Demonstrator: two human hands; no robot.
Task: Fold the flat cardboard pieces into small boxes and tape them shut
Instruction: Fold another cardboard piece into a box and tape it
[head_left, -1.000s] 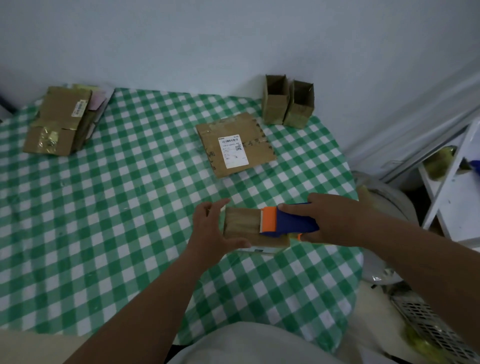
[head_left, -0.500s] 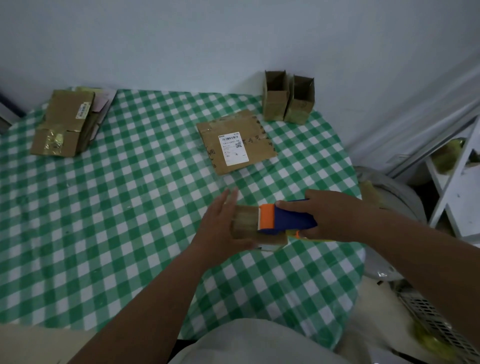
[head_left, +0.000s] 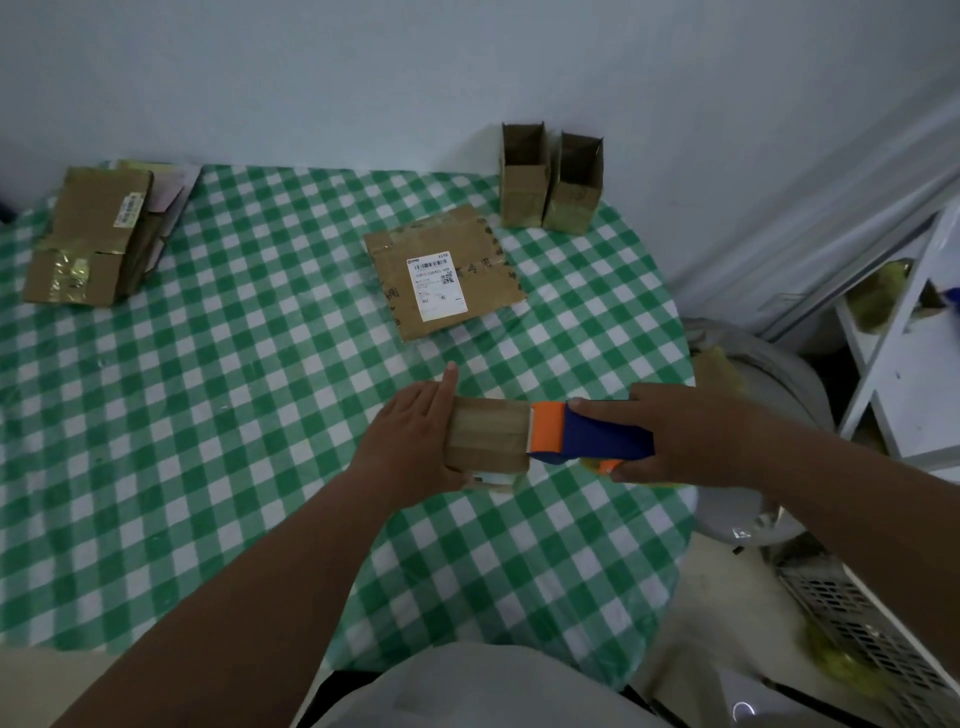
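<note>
Small cardboard box (head_left: 485, 434) sits near the right front of the checked tablecloth (head_left: 208, 415), between the two hands. Left hand (head_left: 415, 441) clasps its left end, forefinger straight along the far edge, thumb under the near side. Right hand (head_left: 691, 441) grips a blue and orange tape dispenser (head_left: 587, 434), whose orange head rests on the box's right end. Farther back lie a flat labelled cardboard piece (head_left: 441, 270) and two open upright boxes (head_left: 550, 179).

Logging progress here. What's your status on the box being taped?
Left hand steadies small box. Right hand grips tape dispenser, blade end on box top. Nothing in the way.
</note>
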